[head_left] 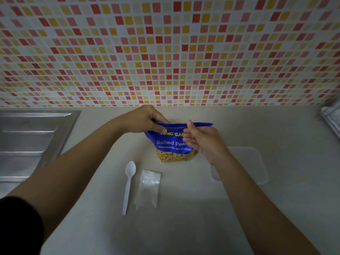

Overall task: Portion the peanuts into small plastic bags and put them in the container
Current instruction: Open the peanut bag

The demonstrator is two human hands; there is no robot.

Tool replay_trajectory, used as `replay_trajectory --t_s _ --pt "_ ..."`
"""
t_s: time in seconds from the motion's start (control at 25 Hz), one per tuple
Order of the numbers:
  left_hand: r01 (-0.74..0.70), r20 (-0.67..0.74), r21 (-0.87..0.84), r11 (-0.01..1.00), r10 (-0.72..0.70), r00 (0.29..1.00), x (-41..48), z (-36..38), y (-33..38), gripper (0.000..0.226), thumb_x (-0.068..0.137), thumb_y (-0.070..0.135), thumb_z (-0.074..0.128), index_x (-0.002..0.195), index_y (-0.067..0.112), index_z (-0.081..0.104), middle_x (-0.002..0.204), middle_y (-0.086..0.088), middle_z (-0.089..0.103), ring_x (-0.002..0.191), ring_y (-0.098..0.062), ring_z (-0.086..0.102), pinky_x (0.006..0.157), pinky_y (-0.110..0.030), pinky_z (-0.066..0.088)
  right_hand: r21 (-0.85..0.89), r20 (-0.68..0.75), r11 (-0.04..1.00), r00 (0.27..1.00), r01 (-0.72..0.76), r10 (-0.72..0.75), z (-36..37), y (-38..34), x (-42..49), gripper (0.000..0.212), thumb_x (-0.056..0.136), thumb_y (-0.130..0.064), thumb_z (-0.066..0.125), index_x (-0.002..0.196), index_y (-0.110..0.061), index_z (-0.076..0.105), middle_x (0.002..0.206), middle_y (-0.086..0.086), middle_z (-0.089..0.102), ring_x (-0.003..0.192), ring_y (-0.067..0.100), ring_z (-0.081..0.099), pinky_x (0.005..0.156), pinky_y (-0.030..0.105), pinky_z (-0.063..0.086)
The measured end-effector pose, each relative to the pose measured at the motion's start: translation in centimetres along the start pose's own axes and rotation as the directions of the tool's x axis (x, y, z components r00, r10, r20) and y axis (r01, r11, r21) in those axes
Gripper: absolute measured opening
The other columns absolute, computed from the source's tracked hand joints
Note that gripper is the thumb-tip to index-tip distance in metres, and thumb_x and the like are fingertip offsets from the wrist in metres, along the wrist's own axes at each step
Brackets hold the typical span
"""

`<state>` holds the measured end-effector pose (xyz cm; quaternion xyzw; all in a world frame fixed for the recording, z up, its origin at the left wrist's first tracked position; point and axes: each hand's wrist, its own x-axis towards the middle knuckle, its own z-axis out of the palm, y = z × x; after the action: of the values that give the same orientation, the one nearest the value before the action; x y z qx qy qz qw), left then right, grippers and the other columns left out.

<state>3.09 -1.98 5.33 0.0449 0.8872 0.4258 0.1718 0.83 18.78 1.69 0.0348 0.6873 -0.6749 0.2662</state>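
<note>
One blue peanut bag (173, 144) stands upright mid-surface (184, 227), toward the far wall. It looks soft, crinkly and bottom-heavy with nuts. The left hand (145, 119) and right hand (202, 142) each have fingers clamped on its top strip, probably the best hold for pulling it open. Nearer lie thin, likely slippery small plastic bags (148, 188) and a light white spoon (128, 184). The clear container (246, 164) sits to the right.

On the blue peanut bag (170, 142) we read yellow capitals "TONG GA…" toward twelve o'clock, white "Salted Pean…" mid-face, and small Thai script toward six o'clock. Our right hand (202, 142) hides each line's three o'clock end.
</note>
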Motion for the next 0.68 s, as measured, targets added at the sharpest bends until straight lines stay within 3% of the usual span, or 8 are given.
replay_trajectory --t_s 0.28,0.44,0.56,0.68 --pt "0.048 0.132 -0.051 0.998 -0.041 0.99 0.7 -1.1 0.1 0.024 0.081 0.014 0.069 0.105 0.015 0.072 0.093 0.007 0.075 0.088 -0.008 0.07 0.069 -0.017 0.055 -0.032 0.022 0.999 1.0 0.01 -0.009 -0.2 -0.3 -0.3 0.022 0.088 -0.031 0.06 0.088 -0.011 0.069 0.076 0.0 0.071 0.066 0.003 0.069 0.06 0.013 0.054" --pt "0.107 0.205 -0.03 0.994 -0.098 0.974 1.0 -1.4 0.9 0.022 0.083 0.024 0.066 0.103 0.016 0.073 0.094 0.003 0.075 0.089 -0.012 0.07 0.072 -0.018 0.055 0.082 0.033 0.986 0.989 -0.146 0.144 -0.1 -1.2 -0.2 0.014 0.086 -0.024 0.065 0.081 -0.012 0.069 0.067 -0.003 0.071 0.06 0.003 0.068 0.053 0.013 0.053" --pt "0.115 0.182 -0.009 0.993 -0.112 0.977 1.8 -0.9 1.9 0.027 0.085 0.039 0.062 0.092 0.016 0.075 0.085 -0.002 0.076 0.08 -0.016 0.071 0.069 -0.024 0.054 0.109 0.056 0.974 0.98 -0.198 0.193 0.0 -1.5 0.0 0.01 0.086 -0.017 0.064 0.08 -0.01 0.067 0.071 0.0 0.07 0.058 0.003 0.067 0.055 0.012 0.054" --pt "0.175 0.222 -0.036 0.984 -0.163 0.961 2.8 -0.7 2.5 0.024 0.085 0.037 0.063 0.085 0.017 0.075 0.076 -0.001 0.075 0.067 -0.013 0.07 0.06 -0.021 0.053 0.117 0.066 0.976 0.982 -0.183 0.176 -0.1 -1.2 0.0 0.01 0.086 -0.017 0.064 0.08 -0.009 0.067 0.07 -0.001 0.069 0.057 0.002 0.066 0.055 0.011 0.053"
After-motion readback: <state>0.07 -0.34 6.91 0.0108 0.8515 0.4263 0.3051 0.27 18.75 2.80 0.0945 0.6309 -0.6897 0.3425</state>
